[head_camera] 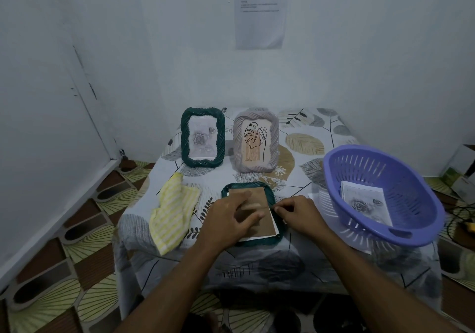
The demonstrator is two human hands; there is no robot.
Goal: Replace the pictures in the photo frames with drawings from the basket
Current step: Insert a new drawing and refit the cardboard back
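**A:** While the left hand (pixel 231 220) presses its straight fingers (pixel 253 208) flat on the brown cardboard backing board (pixel 248 194), the right hand (pixel 299 211) fingers (pixel 279 208) seem to pinch the white paper sheet (pixel 274 223) peeping out at the board's right edge. What could go wrong?

**B:** Pulled under that pressure, the sheet may crease or tear, I judge. Or the board slips askew in the face-down dark green rope-pattern frame (pixel 257 242) near the table (pixel 303 251) front.

**A:** Counts?

**B:** Three frames: this one, plus an upright dark green frame (pixel 185 137) and an upright grey ribbed frame (pixel 275 137) behind. One purple slotted plastic basket (pixel 416 186) at right holds the drawings (pixel 365 204), rose uppermost, number hidden. One yellow striped cloth (pixel 171 217) lies left.
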